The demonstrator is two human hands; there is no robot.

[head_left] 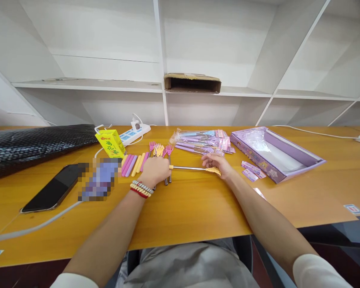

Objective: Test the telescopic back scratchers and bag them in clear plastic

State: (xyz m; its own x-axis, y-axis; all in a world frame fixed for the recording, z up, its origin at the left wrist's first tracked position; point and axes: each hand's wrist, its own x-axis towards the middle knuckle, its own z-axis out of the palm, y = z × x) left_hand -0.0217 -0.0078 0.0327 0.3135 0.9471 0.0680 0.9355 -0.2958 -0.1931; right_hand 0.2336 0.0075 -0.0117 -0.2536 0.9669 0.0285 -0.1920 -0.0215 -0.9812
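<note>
My left hand [157, 170] is closed round the handle end of a yellow back scratcher [189, 168], whose metal rod stretches level to the right. At its yellow claw end, my right hand [217, 165] has its fingers curled just above the claw; whether they touch it I cannot tell. Several pink and yellow claw heads [159, 150] on metal rods lie behind and under my left hand. To their left is a row of pink, purple and yellow handles [132, 165]. Wrapped back scratchers [202, 141] lie in a pile behind my hands.
An open purple box [252, 154] stands on the right, near small printed cards [250, 175]. On the left are a black phone [54, 188], a yellow drink carton [111, 143], a power strip [135, 134] and a white cable [48, 222]. White shelves hold a cardboard box [192, 83].
</note>
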